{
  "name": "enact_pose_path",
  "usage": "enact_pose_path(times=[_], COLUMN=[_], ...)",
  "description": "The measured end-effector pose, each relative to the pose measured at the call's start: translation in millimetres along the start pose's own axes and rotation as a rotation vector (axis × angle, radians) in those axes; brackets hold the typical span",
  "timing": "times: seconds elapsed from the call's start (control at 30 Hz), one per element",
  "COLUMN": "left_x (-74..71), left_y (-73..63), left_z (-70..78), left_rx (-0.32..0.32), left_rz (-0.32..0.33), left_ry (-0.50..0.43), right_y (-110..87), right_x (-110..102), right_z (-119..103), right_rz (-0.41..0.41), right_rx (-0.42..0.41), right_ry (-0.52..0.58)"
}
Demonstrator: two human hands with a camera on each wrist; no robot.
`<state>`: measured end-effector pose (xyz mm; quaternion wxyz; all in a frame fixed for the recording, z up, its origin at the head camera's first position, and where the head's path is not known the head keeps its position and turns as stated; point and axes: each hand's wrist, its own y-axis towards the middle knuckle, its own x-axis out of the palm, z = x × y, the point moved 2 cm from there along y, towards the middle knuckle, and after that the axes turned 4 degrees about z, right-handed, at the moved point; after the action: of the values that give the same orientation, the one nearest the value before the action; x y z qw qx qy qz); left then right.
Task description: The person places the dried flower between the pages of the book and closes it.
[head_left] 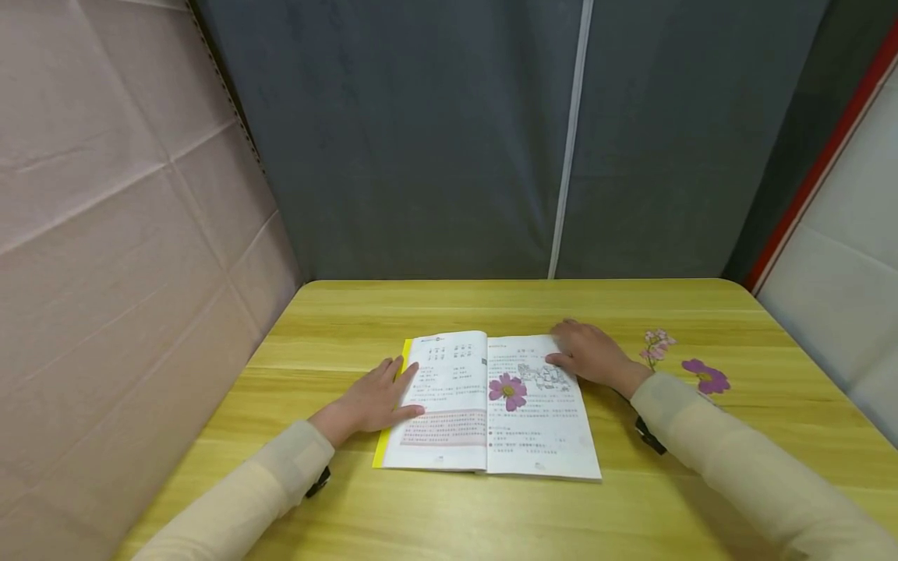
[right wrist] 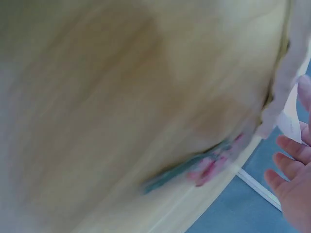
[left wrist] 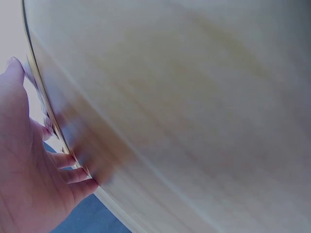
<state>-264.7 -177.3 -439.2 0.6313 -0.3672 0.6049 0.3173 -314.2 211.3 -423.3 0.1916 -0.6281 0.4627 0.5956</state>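
Book likely handles light and floppy, best held at the edge under spread left fingers, the right fingers' grip too blurred to tell.

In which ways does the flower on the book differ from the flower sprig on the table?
The book flower lies on a page; the sprig lies on the table. The book flower is one broad bloom; the sprig carries several much smaller ones. The book flower is deeper pink; the sprig is paler. Both are pinkish.

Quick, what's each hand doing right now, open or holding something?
Left hand: open, resting on the book.
Right hand: at the top corner of the right page; can't tell if it's gripping it.
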Motion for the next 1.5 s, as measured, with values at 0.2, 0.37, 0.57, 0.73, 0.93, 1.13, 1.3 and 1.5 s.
enact_pose_path(times=[0.2,0.37,0.57,0.73,0.93,1.13,1.3,1.5], left_x=[-1.3,-1.6,-0.2,0.8,0.0,-1.1,-1.3,-1.5], left_y=[-0.2,-0.4,-0.2,-0.5,-0.8,-1.3,-1.4,-1.6], left_z=[1.0,1.2,0.6,0.5,0.7,1.1,1.2,1.8], left_rx=[-0.01,-0.009,-0.014,-0.019,-0.018,-0.017,-0.019,-0.02], left_rz=[-0.018,-0.011,-0.019,-0.02,-0.017,-0.02,-0.023,-0.014], left_ry=[-0.002,0.001,0.011,0.017,0.013,0.006,0.009,0.006], right_y=[6.0,9.1,10.7,11.7,9.0,7.7,4.8,0.3], right_x=[-5.1,-13.0,-27.2,-36.0,-43.0,-41.3,-32.9,-20.5], right_z=[-4.7,-10.1,-19.7,-26.8,-39.2,-55.8,-71.8,-92.8], right_rz=[0.009,0.044,0.079,0.061,0.008,-0.046,-0.09,-0.148], right_rx=[0.163,0.238,0.303,0.377,0.457,0.447,0.45,0.401], right_ry=[0.204,0.393,0.567,0.72,0.924,1.128,1.187,1.143])
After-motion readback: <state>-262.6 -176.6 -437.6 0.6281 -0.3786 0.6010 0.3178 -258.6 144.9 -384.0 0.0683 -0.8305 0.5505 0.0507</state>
